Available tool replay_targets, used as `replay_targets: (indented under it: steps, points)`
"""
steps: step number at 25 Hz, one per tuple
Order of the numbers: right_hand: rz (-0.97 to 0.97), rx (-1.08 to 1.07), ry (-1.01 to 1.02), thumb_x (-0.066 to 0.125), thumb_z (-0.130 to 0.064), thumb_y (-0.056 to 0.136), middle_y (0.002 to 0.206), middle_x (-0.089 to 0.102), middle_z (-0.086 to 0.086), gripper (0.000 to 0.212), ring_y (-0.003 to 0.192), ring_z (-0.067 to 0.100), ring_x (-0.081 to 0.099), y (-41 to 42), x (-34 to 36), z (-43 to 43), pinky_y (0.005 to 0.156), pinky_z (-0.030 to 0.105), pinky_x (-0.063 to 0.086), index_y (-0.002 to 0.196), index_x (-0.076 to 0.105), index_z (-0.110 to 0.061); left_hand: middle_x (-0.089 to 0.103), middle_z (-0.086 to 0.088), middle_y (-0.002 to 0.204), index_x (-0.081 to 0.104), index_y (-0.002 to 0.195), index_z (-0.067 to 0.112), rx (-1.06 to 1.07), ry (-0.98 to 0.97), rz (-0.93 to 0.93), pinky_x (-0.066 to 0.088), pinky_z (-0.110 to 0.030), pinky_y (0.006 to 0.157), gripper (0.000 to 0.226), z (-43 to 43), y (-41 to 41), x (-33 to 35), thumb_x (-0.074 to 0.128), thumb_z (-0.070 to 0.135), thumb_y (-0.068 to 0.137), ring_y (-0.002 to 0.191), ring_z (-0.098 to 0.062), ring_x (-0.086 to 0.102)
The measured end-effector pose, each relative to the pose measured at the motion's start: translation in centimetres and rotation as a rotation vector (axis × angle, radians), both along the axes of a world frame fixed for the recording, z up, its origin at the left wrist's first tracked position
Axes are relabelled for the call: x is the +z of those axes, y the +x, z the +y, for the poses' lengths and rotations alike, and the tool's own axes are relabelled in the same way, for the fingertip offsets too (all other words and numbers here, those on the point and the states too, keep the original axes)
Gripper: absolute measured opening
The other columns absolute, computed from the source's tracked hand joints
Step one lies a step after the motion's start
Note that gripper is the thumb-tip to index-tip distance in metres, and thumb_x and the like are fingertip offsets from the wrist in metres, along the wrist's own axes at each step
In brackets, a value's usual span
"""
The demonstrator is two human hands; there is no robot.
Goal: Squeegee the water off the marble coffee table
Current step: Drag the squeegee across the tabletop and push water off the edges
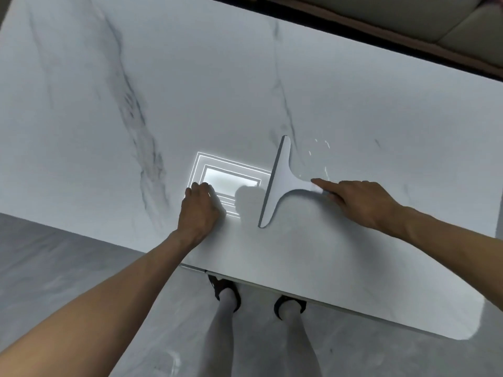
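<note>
A white T-shaped squeegee (280,183) lies flat on the white marble coffee table (217,85), its grey blade edge facing left. My right hand (362,202) grips the end of its handle, index finger stretched along it. A thin patch of water (318,156) glints on the marble just right of the squeegee head. My left hand (201,208) rests fingers-down on the table left of the squeegee, holding nothing, fingers curled.
A bright rectangular reflection of a ceiling light (228,180) shines between my hands. The table's near edge (272,287) runs diagonally above my feet (226,295). Grey floor (54,268) lies at the left; a sofa (408,20) stands beyond the far edge.
</note>
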State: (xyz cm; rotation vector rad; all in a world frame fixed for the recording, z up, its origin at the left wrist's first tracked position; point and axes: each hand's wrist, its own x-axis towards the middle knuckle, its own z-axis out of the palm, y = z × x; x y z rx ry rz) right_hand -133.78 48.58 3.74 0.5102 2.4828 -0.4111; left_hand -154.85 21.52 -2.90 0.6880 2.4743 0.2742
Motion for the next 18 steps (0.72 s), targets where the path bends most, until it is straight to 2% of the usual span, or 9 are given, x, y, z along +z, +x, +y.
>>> replay_targets:
  steps: [3,6,8,10,12,15,18]
  points:
    - [-0.042,0.023,0.052,0.026,-0.037,0.103,0.092,0.058,-0.009,0.046,0.093,0.024,0.06,2.2,1.4,2.5,0.069,0.031,0.039,0.147,0.024,-0.05,0.057,-0.016,0.119,0.05,0.121,0.006,0.097,0.05,-0.075,0.046,-0.039,0.088,0.03,1.0,1.7,0.7,0.048,0.012,0.092,0.106,-0.036,0.057]
    - [-0.055,0.046,0.088,0.021,-0.042,0.103,0.101,0.065,-0.005,0.044,0.096,0.026,0.061,2.6,3.0,2.8,0.071,0.032,0.041,0.146,0.025,-0.05,0.068,-0.006,0.106,0.056,0.117,0.013,0.117,0.051,-0.019,0.049,-0.037,0.082,0.032,1.2,2.3,1.7,0.038,0.032,0.098,0.096,-0.031,0.063]
    - [-0.031,0.048,0.074,0.02,-0.045,0.102,0.104,0.066,-0.006,0.045,0.099,0.026,0.062,1.7,3.9,1.8,0.07,0.032,0.039,0.147,0.025,-0.05,0.068,0.004,0.095,0.055,0.116,0.02,0.123,0.075,-0.045,0.05,-0.035,0.076,0.031,0.3,2.1,2.1,0.042,0.04,0.097,0.09,-0.025,0.063]
    - [0.01,0.074,0.015,0.021,-0.047,0.102,0.108,0.066,-0.005,0.045,0.103,0.025,0.062,-0.1,4.2,-0.6,0.071,0.032,0.037,0.147,0.024,-0.051,0.062,0.01,0.08,0.051,0.121,0.022,0.181,0.09,-0.086,0.048,-0.033,0.069,0.031,-1.2,1.5,2.6,0.052,0.035,0.093,0.081,-0.021,0.062]
    - [0.044,0.134,-0.058,0.023,-0.049,0.102,0.107,0.066,-0.003,0.044,0.102,0.026,0.062,-2.4,3.5,-4.0,0.074,0.034,0.039,0.145,0.025,-0.051,0.057,0.009,0.074,0.047,0.127,0.021,0.24,0.068,-0.085,0.05,-0.034,0.068,0.041,-3.1,0.8,3.0,0.062,0.022,0.088,0.077,-0.023,0.06]
    - [0.108,0.268,-0.108,0.025,-0.047,0.103,0.106,0.068,0.003,0.044,0.095,0.029,0.064,-6.2,1.3,-10.0,0.074,0.035,0.043,0.146,0.029,-0.046,0.06,0.004,0.079,0.051,0.124,0.022,0.407,0.039,-0.078,0.054,-0.041,0.077,0.045,-6.4,-0.6,3.7,0.07,0.023,0.083,0.084,-0.027,0.063]
    - [0.154,0.352,-0.169,0.03,-0.04,0.104,0.106,0.068,0.005,0.042,0.093,0.028,0.064,-9.6,-0.9,-16.4,0.073,0.033,0.041,0.146,0.036,-0.04,0.068,-0.001,0.088,0.058,0.114,0.022,0.533,0.024,-0.038,0.052,-0.038,0.075,0.026,-10.2,-2.5,3.6,0.06,0.027,0.089,0.085,-0.025,0.061]
